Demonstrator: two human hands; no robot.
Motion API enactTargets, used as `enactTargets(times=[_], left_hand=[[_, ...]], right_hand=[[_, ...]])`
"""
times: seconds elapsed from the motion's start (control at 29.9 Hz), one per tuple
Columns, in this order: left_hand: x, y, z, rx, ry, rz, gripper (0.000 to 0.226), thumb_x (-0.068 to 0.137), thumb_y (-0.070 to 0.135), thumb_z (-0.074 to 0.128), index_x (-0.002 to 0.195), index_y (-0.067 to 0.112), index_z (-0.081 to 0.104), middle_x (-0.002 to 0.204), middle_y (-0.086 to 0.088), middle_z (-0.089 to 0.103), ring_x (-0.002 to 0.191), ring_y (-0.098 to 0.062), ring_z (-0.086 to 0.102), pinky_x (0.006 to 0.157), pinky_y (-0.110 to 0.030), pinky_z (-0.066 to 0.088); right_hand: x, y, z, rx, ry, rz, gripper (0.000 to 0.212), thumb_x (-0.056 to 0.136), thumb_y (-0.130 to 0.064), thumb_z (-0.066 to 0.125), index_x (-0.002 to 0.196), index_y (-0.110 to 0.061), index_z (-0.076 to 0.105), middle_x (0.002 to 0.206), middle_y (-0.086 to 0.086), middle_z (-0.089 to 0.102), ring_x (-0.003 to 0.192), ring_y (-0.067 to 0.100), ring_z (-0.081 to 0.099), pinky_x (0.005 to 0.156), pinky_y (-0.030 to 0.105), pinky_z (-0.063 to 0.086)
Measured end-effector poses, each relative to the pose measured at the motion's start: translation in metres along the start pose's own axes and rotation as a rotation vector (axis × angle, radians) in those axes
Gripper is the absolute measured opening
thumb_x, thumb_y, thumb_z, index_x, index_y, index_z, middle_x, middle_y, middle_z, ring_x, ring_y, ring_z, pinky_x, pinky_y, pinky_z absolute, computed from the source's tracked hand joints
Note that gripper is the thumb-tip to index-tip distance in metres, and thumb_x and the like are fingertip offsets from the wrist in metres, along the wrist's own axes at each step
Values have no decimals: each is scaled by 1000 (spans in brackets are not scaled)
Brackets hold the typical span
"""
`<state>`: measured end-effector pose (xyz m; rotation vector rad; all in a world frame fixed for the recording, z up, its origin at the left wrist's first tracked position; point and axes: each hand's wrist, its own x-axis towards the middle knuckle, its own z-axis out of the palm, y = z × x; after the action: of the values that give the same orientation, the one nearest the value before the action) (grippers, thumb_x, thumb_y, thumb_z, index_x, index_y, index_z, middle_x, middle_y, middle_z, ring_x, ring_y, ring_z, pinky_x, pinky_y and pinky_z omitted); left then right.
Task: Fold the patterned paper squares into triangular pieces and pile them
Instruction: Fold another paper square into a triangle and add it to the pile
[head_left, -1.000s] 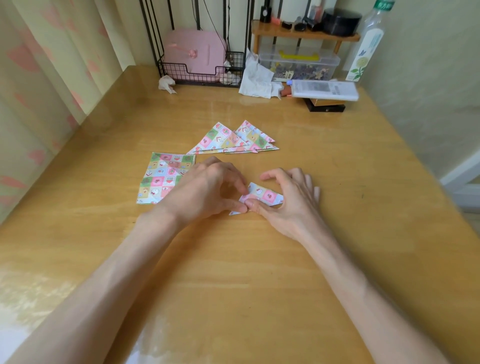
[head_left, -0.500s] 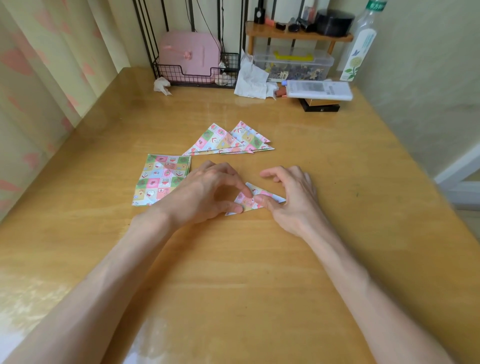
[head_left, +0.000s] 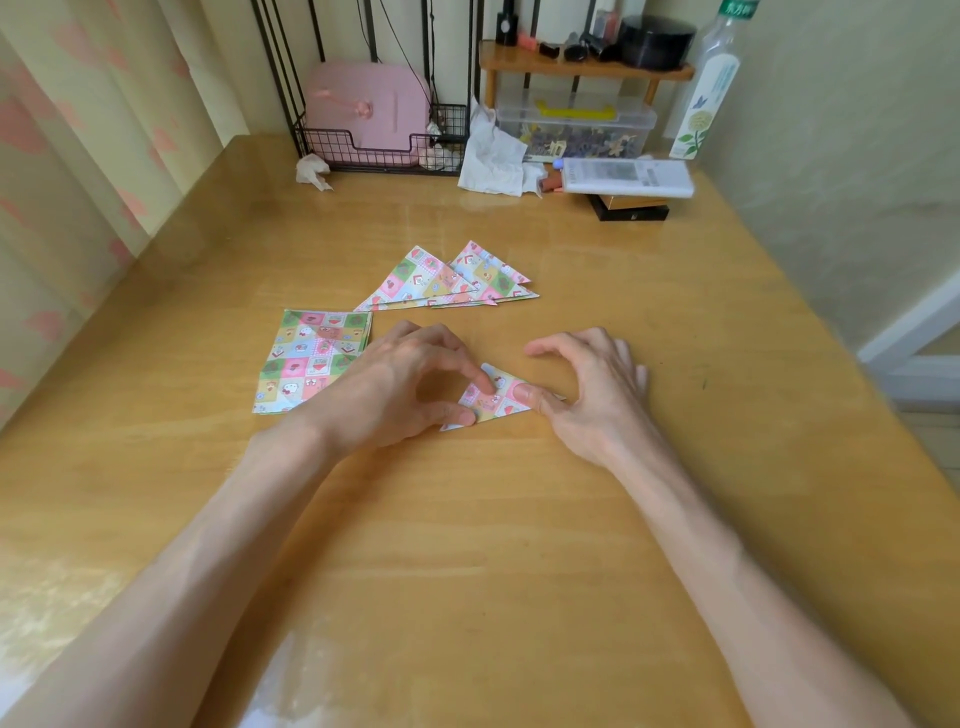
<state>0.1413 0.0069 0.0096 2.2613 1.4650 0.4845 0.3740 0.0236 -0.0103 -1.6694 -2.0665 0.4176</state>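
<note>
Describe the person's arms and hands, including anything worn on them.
The left forearm and right forearm are bare; no sleeve is in view. The left hand and right hand wear no gloves, and no watch, bracelet or ring shows. The visible nails look short.

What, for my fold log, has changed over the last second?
The right hand slid right along the folded triangle, uncovering more of it; the left hand still presses its left end. The square stack and triangle pile stayed put.
</note>
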Motion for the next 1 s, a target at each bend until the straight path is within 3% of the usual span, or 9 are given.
enactTargets(times=[0.37, 0.47, 0.6, 0.77, 1.0], left_hand=[[0, -2, 1, -12, 5, 8, 30, 83, 44, 80, 110, 51, 70, 120, 21, 53, 113, -14, 42, 101, -28, 36], [0, -2, 0, -10, 5, 6, 30, 83, 43, 80, 110, 50, 71, 120, 20, 54, 113, -15, 43, 102, -29, 36], [0, -1, 0, -24, 9, 11, 30, 83, 43, 80, 110, 49, 71, 119, 20, 54, 113, -15, 42, 103, -30, 37], [0, -2, 1, -21, 13, 13, 30, 82, 43, 80, 110, 49, 71, 118, 20, 54, 113, -15, 43, 103, -30, 36], [-1, -2, 1, -21, 26, 34, 30, 82, 42, 81, 110, 48, 72, 118, 18, 55, 114, -14, 43, 104, -29, 35]], right_hand=[[2, 7, -7, 97, -12, 13, 28, 86, -46, 77, 112, -41, 68, 120, -17, 50, 123, 11, 41, 104, 32, 28], [2, 8, -7, 69, -14, -4, 24, 87, -45, 77, 109, -40, 70, 120, -17, 50, 121, 10, 40, 100, 31, 27], [4, 9, -12, 168, -33, 3, 25, 86, -38, 80, 109, -40, 71, 121, -14, 53, 121, 11, 43, 111, 36, 33], [4, 8, -15, 107, -59, 10, 19, 87, -39, 78, 104, -43, 71, 119, -20, 51, 123, 6, 40, 94, 29, 20], [1, 8, -16, 101, -64, 10, 14, 90, -39, 75, 102, -44, 72, 120, -19, 51, 124, 7, 40, 95, 30, 21]])
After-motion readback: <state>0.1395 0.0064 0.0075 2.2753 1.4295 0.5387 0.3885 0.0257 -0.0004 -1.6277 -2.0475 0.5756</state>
